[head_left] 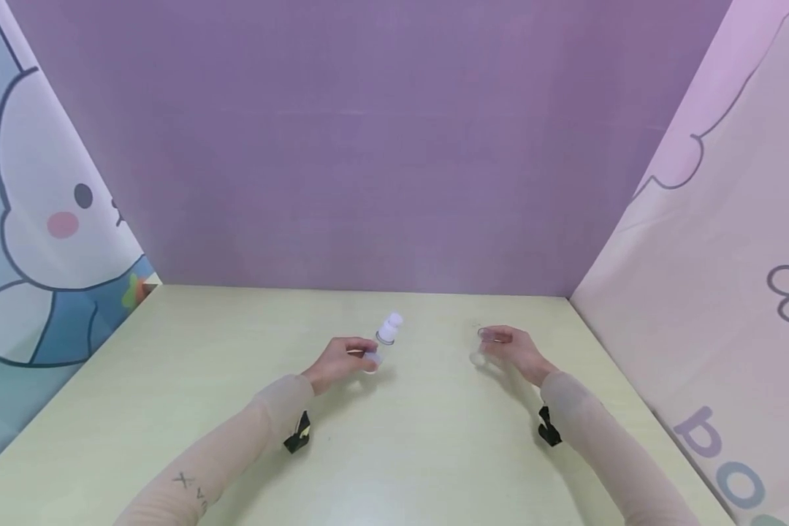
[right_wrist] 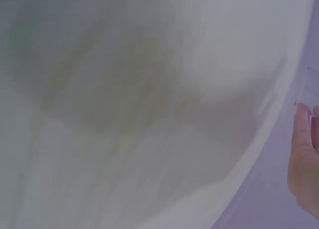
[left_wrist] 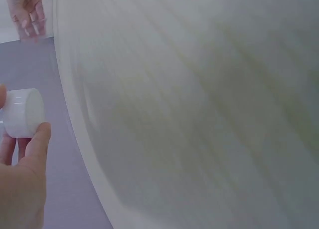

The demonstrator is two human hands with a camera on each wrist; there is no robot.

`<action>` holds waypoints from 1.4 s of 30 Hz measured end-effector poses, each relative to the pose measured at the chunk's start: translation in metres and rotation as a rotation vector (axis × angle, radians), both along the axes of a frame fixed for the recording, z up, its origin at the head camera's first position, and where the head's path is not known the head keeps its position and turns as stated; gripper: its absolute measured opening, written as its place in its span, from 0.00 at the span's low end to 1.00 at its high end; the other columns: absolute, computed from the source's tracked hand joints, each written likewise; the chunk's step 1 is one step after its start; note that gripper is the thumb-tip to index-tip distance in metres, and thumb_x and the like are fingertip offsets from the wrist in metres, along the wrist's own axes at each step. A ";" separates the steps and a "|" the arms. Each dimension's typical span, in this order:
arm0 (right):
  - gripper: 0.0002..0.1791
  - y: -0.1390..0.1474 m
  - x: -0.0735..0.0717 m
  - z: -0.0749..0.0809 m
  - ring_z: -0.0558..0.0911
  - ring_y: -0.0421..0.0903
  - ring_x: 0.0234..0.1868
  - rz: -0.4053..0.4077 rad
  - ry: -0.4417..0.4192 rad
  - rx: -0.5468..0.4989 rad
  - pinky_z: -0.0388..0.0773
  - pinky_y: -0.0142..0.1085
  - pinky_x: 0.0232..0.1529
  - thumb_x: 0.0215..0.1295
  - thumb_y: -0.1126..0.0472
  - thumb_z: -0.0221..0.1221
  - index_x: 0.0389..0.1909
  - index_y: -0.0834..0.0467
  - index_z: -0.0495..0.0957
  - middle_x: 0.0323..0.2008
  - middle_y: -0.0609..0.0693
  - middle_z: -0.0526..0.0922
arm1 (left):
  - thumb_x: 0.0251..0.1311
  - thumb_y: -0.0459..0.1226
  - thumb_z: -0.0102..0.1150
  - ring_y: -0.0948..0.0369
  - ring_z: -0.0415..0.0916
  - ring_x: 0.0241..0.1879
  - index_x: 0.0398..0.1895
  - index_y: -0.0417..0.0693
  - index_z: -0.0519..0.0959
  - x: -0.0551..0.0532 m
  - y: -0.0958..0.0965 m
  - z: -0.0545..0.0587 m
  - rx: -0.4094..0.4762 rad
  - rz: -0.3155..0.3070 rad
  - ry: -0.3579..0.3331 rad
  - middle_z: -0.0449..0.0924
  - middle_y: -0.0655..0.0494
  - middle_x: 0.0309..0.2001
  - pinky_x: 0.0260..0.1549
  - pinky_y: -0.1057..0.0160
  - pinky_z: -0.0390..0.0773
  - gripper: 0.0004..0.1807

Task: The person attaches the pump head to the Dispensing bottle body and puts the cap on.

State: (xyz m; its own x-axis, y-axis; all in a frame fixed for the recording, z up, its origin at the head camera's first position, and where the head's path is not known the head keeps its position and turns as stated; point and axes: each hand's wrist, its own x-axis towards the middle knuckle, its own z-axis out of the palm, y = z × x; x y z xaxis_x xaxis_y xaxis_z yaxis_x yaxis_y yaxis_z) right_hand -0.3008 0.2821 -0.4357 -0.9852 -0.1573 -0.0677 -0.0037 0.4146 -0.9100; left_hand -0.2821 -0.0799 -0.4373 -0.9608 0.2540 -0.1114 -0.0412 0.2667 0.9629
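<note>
My left hand (head_left: 342,363) grips a small pump bottle (head_left: 386,333) near its bottom end, above the pale tabletop. The bottle tilts up to the right, its white pump head uppermost and a clear stretch below. In the left wrist view, fingers and thumb lie around its white round base (left_wrist: 25,113). Off to the right, my right hand (head_left: 514,353) pinches a clear, see-through piece (head_left: 478,359) that looks like a cap, apart from the bottle. In the right wrist view only part of the right hand (right_wrist: 304,164) shows, at the right edge.
The pale table (head_left: 394,453) reaches back to a purple panel (head_left: 381,146). Printed cloth walls stand on both sides, a cartoon figure on the left one (head_left: 39,168) and flower and letter prints on the right one (head_left: 710,277).
</note>
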 end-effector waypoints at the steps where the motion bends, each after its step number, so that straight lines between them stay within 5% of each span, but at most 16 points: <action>1: 0.28 0.000 0.000 0.001 0.73 0.53 0.57 -0.008 0.010 -0.004 0.68 0.44 0.59 0.59 0.57 0.60 0.60 0.60 0.68 0.58 0.61 0.72 | 0.45 0.33 0.67 0.55 0.74 0.51 0.50 0.41 0.77 0.000 0.000 -0.001 -0.001 -0.001 -0.001 0.78 0.51 0.50 0.50 0.58 0.75 0.24; 9: 0.32 0.000 -0.003 0.015 0.70 0.51 0.61 -0.047 0.012 -0.054 0.63 0.45 0.63 0.57 0.48 0.61 0.62 0.54 0.66 0.61 0.58 0.70 | 0.46 0.33 0.67 0.56 0.75 0.50 0.50 0.40 0.77 0.004 0.000 0.001 0.009 -0.018 0.005 0.78 0.51 0.49 0.49 0.59 0.75 0.24; 17: 0.33 -0.012 -0.003 0.035 0.73 0.42 0.57 -0.058 0.054 -0.126 0.63 0.42 0.63 0.57 0.47 0.61 0.62 0.53 0.66 0.60 0.56 0.72 | 0.46 0.37 0.68 0.58 0.75 0.48 0.51 0.43 0.77 -0.002 -0.001 0.001 -0.035 -0.011 -0.002 0.79 0.53 0.48 0.50 0.59 0.74 0.25; 28: 0.34 -0.031 -0.005 0.054 0.75 0.38 0.53 -0.033 0.084 -0.157 0.64 0.42 0.63 0.56 0.48 0.62 0.62 0.55 0.66 0.58 0.56 0.73 | 0.47 0.36 0.67 0.59 0.75 0.48 0.51 0.41 0.77 0.002 0.004 0.006 -0.007 -0.020 0.009 0.79 0.53 0.48 0.50 0.59 0.74 0.24; 42: 0.35 -0.061 -0.002 0.076 0.67 0.48 0.63 -0.013 0.061 -0.204 0.60 0.45 0.65 0.55 0.46 0.62 0.64 0.49 0.64 0.61 0.50 0.71 | 0.48 0.34 0.67 0.57 0.74 0.51 0.52 0.41 0.76 0.002 0.011 0.012 0.010 -0.049 -0.006 0.78 0.53 0.50 0.49 0.60 0.75 0.25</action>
